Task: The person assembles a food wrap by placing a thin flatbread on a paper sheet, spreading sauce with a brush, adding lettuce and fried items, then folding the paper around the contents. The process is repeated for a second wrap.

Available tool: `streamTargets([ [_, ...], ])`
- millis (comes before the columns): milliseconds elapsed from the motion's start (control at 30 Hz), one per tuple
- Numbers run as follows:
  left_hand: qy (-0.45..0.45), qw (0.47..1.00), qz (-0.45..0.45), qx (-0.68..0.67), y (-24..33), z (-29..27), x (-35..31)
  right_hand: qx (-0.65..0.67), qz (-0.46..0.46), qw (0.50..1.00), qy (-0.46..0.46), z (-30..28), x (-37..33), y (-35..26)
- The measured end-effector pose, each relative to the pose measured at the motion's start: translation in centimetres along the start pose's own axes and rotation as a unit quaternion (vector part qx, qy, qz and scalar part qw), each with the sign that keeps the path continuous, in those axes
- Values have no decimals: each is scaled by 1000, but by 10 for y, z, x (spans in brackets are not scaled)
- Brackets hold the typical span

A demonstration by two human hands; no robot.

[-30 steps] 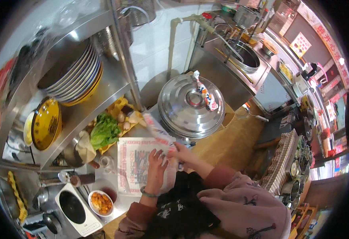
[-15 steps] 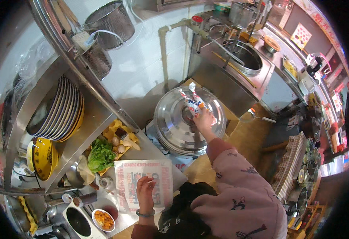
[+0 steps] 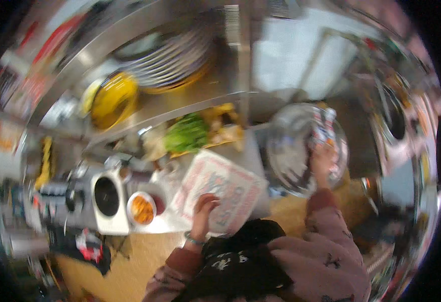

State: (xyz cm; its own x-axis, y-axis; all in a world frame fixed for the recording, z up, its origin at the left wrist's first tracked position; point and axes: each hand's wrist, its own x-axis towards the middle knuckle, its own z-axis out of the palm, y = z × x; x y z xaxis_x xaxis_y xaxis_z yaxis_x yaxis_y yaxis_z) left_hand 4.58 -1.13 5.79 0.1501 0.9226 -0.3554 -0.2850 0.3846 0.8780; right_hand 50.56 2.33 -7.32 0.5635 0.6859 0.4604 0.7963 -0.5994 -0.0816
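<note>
The picture is smeared by motion. My right hand (image 3: 323,158) grips a crumpled packet (image 3: 323,130) in white, red and blue, held over a round shiny metal lid (image 3: 287,143); whether the packet touches the lid I cannot tell. My left hand (image 3: 204,211) is over the near part of a flat paper bag (image 3: 233,183) with red and blue print. Its fingers are loosely bent and apart, with nothing visible in them. The bag lies aslant on the metal counter (image 3: 257,151).
Beyond the bag sit green lettuce (image 3: 186,133) and a yellow-lined tray (image 3: 228,113). A white bowl of orange pieces (image 3: 143,209) stands left, beside a white appliance with a dark round top (image 3: 106,195). Above, a metal shelf (image 3: 190,103) carries stacked plates (image 3: 167,60) and a yellow bowl (image 3: 114,100).
The view has swung left, so the lid and counter sit differently in it. My right hand still holds the packet over the lid. The left stays at the paper bag.
</note>
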Motion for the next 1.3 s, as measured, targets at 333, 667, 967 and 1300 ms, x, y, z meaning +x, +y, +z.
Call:
streamTargets([
  [333, 102, 993, 55, 5, 17, -65, -28, 369, -97, 923, -56, -97, -11, -105],
  [667, 106, 991, 67, -49, 41, -134, -41, 389, -269, 841, -264, -147, -29, -474],
  [967, 83, 994, 37, -53, 49, -205, -61, 206, -197, 863, -417, -75, -23, -578],
  [1300, 53, 983, 157, 83, 99, -198, -10, 722, 43, 405, -559, -174, -53, -551],
])
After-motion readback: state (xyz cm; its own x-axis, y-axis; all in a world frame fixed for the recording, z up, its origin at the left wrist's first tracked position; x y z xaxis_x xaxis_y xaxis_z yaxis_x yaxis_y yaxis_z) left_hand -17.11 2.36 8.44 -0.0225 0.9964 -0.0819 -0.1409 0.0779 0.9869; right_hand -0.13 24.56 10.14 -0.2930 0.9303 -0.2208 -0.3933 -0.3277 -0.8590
